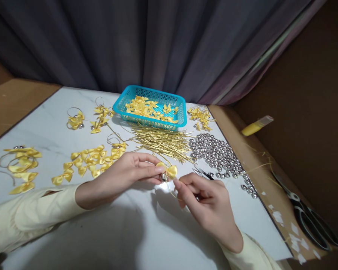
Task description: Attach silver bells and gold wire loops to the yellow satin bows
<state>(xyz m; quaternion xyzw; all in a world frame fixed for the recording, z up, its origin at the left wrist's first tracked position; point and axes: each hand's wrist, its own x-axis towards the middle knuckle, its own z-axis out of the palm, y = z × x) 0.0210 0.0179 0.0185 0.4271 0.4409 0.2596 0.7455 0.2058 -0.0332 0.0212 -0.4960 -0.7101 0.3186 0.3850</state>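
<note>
The white, grey-veined surface (107,232) bears a turquoise perforated plastic basket (183,112) near its far edge, thin gold strips (163,142) nearby, shiny silver beads (216,153) rightward and yellow satin bows (94,154) leftward.

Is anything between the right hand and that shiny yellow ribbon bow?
Nothing visible. The right hand has its fingertips at the shiny yellow ribbon bow; the left hand holds its opposite side. A dark pointed metal tool shows beyond the right hand's knuckles, not between.

Free tabletop (115,236) nearside, basket (146,122) beyond fingers (150,171)
</note>
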